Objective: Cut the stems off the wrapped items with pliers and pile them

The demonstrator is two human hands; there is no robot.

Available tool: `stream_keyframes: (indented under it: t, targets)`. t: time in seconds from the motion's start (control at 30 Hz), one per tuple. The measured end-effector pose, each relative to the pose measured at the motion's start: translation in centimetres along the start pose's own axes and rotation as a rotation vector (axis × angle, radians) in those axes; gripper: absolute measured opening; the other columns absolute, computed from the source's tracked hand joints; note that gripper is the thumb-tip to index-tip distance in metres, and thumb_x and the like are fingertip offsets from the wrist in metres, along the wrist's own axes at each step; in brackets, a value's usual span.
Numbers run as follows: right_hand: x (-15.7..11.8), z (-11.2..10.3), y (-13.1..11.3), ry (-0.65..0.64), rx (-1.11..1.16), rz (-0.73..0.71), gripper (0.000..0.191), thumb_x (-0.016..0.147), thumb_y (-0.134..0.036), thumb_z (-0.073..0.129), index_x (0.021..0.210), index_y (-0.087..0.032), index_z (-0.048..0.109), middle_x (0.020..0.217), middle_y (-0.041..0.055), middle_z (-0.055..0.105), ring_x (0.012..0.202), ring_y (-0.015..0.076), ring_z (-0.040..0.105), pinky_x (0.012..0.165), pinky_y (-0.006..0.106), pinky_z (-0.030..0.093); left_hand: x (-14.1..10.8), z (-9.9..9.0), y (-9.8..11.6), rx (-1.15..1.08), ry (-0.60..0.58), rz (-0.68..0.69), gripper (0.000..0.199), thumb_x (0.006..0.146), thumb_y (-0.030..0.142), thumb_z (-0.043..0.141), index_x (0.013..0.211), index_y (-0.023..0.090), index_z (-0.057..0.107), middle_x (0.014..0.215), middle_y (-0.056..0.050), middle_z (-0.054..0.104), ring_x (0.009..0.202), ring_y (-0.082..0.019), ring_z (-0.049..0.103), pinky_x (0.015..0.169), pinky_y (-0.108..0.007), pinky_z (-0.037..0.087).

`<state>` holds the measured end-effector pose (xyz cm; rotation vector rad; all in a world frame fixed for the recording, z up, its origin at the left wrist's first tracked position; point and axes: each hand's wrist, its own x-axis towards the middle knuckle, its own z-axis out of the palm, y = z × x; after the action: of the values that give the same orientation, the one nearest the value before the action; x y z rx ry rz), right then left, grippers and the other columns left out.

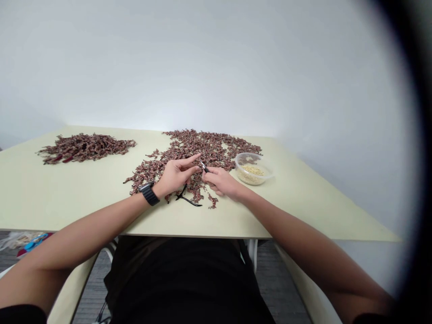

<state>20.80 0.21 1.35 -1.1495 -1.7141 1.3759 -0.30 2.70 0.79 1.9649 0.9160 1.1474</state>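
Observation:
My left hand [178, 174], with a dark watch [148, 193] at the wrist, has its thumb and forefinger brought close together at the tip of a small tool. Whatever lies between those fingers is too small to make out. The small tool [204, 166] has a black handle and a shiny metal tip; my right hand [221, 181] is closed around the handle. Both hands are over the near part of a spread heap of small reddish-brown twisted pieces [199, 144]. A black tool with thin curved handles [189, 200] lies below my left hand.
A clear round plastic tub [250, 180] holding pale yellow bits [252, 170] stands right of my right hand. Another reddish-brown pile [86, 147] sits at the table's left. The pale table [303, 198] meets a white wall behind. Bags and a blue item [35, 242] lie low at left.

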Motion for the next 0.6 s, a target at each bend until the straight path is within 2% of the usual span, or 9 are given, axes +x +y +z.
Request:
stream_keyframes:
  t: [0.07,0.13,0.23,0.3,0.4,0.47,0.53,0.6]
  targets:
    - [-0.4,-0.4,-0.6,-0.145,0.198,0.133,0.021,0.086,-0.04,0.059,0.083,-0.023,0.046,0.066,-0.0074,0.025,0.053,0.0099,0.013,0.045,0.025,0.008,0.1,-0.2,-0.5,0.136,0.042,0.086,0.048,0.095,0.037,0.066,0.141,0.023,0.065,0.079,-0.002,0.075,0.049,-0.009,0.051,0.053,-0.022,0.043]
    - [-0.7,-1.0,-1.3,-0.269,0.321,0.196,0.022,0.086,-0.041,0.058,0.082,-0.023,0.046,0.067,-0.0075,0.022,0.054,0.0101,0.009,0.044,0.025,0.004,0.2,-0.5,-0.6,0.266,0.059,0.201,0.041,0.096,0.031,0.063,0.137,0.025,0.069,0.082,-0.003,0.077,0.054,-0.01,0.055,0.057,-0.022,0.043]
    - [-0.9,-1.6,-1.8,-0.347,0.34,0.217,0.023,0.088,-0.044,0.054,0.083,-0.023,0.047,0.068,-0.0073,0.021,0.055,0.0107,0.008,0.044,0.024,0.005,0.3,-0.9,-0.2,0.345,0.046,0.304,0.038,0.096,0.025,0.062,0.133,0.028,0.071,0.098,-0.005,0.079,0.07,-0.012,0.063,0.065,-0.022,0.046]
    - [-0.8,-1.5,-1.6,-0.262,0.205,0.153,0.022,0.088,-0.044,0.054,0.083,-0.023,0.047,0.067,-0.0068,0.024,0.054,0.0108,0.013,0.045,0.025,0.009,0.2,-0.9,0.2,0.277,0.045,0.227,0.039,0.095,0.028,0.064,0.134,0.027,0.071,0.095,-0.005,0.079,0.064,-0.011,0.061,0.061,-0.022,0.045]
    - [-0.3,-0.9,-0.7,0.067,-0.203,-0.113,0.018,0.085,-0.037,0.058,0.079,-0.022,0.05,0.068,-0.004,0.04,0.059,0.0119,0.032,0.051,0.026,0.023,0.2,-0.5,0.6,-0.009,-0.013,-0.039,0.053,0.093,0.037,0.069,0.144,0.022,0.063,0.082,-0.005,0.077,0.046,-0.008,0.051,0.047,-0.022,0.04]
    - [0.0,-0.6,0.0,0.223,-0.446,-0.234,0.015,0.084,-0.035,0.06,0.083,-0.021,0.054,0.071,-0.0022,0.052,0.064,0.0139,0.042,0.057,0.027,0.029,0.3,-0.3,0.4,-0.243,-0.067,-0.207,0.065,0.089,0.039,0.073,0.149,0.018,0.057,0.084,-0.007,0.076,0.043,-0.007,0.049,0.042,-0.021,0.038]
    - [0.2,-0.7,0.5,0.268,-0.587,-0.255,0.015,0.085,-0.035,0.059,0.088,-0.021,0.056,0.072,-0.0022,0.056,0.064,0.0148,0.047,0.06,0.028,0.031,0.5,-0.2,0.0,-0.423,-0.079,-0.317,0.071,0.084,0.037,0.078,0.147,0.015,0.057,0.087,-0.008,0.075,0.043,-0.006,0.048,0.039,-0.021,0.035]
    - [0.2,-0.9,0.7,0.255,-0.663,-0.242,0.016,0.086,-0.037,0.058,0.089,-0.022,0.055,0.069,-0.0032,0.056,0.061,0.0145,0.047,0.059,0.028,0.029,0.7,-0.2,-0.5,-0.538,-0.074,-0.37,0.069,0.08,0.033,0.081,0.142,0.013,0.061,0.085,-0.007,0.073,0.042,-0.005,0.047,0.038,-0.019,0.031]
